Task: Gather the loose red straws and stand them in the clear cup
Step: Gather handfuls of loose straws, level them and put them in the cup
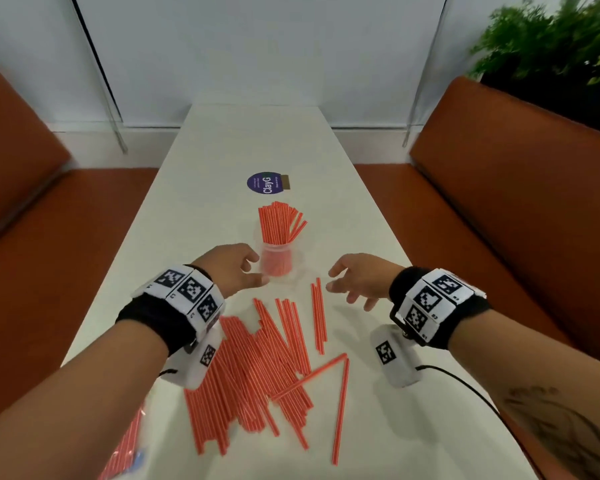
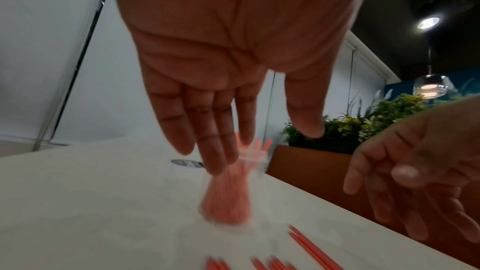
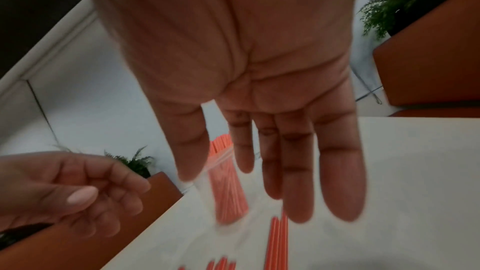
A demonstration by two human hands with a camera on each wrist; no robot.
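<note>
A clear cup (image 1: 276,259) stands mid-table with several red straws (image 1: 280,223) upright in it, fanning to the right. My left hand (image 1: 243,270) hovers just left of the cup, fingers relaxed and holding nothing; the left wrist view shows its straight fingers (image 2: 207,130) in front of the blurred cup (image 2: 228,196). My right hand (image 1: 352,278) floats to the cup's right, fingers spread and empty, with the same cup (image 3: 228,184) beyond its fingers in the right wrist view. A big pile of loose red straws (image 1: 257,368) lies near me, with a small bundle (image 1: 318,313) under the right hand.
The long white table (image 1: 222,150) runs away from me between two orange benches (image 1: 499,174). A round purple sticker (image 1: 265,182) lies beyond the cup. More straws in a clear bag (image 1: 125,445) sit at the near left edge. A plant (image 1: 561,39) stands far right.
</note>
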